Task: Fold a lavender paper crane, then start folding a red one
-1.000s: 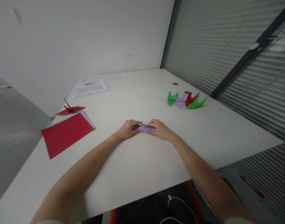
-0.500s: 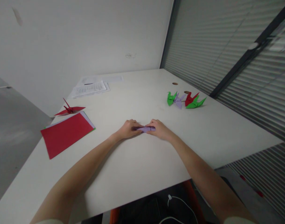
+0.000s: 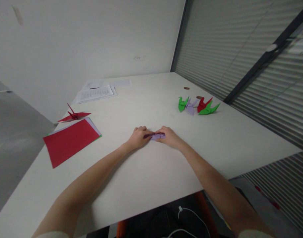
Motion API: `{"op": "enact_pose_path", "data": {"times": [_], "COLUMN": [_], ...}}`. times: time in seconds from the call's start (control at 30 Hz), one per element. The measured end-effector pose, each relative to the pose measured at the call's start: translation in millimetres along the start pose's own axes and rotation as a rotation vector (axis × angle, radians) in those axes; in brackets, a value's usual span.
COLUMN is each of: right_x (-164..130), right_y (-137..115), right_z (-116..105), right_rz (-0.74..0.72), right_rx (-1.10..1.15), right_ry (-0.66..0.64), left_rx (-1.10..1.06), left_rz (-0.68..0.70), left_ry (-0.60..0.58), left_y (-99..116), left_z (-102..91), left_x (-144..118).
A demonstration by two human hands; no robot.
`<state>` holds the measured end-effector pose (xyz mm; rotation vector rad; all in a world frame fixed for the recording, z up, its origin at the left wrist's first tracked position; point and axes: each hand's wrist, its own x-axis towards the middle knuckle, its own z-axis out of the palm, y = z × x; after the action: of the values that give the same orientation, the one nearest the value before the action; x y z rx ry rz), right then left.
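Head view: the left hand (image 3: 138, 138) and right hand (image 3: 169, 137) both rest on the white counter (image 3: 151, 178), fingers curled and pinching the ends of a small folded purple paper (image 3: 156, 136) lying between them near the counter's middle. To the left lie a red sheet (image 3: 70, 141) and a red crane (image 3: 74, 115). The printed pages (image 3: 95, 94) beyond carry writing too small to read.

**Layout on the surface**

At centre of the surface (image 3: 151, 178): folded paper (image 3: 156, 136), between left hand (image 3: 138, 138) and right hand (image 3: 170, 138). Far left: sheet stack (image 3: 70, 140); behind it, a paper crane (image 3: 74, 115); farther back, printed pages (image 3: 96, 93). Behind and right: cluster of folded cranes (image 3: 197, 106).
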<state>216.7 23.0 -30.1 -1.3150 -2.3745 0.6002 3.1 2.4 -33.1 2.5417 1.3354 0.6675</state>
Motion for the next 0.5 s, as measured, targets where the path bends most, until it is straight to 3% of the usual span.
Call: {"op": "enact_pose_path", "data": {"times": [0.17,0.3,0.5], "right_x": [-0.5,0.0,0.4], "right_y": [-2.2,-2.9,-4.2], "right_z": [-1.1,-1.8,-1.5], "right_rz": [-0.006,0.000,0.001], "right_rx": [-0.024,-0.013,0.029], "right_ry": [0.008,-0.012,0.009], "left_rx": [0.164,0.162,0.036], "left_rz": [0.170,0.333,0.311], "left_ry": [0.061,0.023,0.083], "left_y": [6.2,7.9,4.0], "left_z": [5.0,6.8,7.1], "left_x": [-3.6,-5.6,-6.8]}}
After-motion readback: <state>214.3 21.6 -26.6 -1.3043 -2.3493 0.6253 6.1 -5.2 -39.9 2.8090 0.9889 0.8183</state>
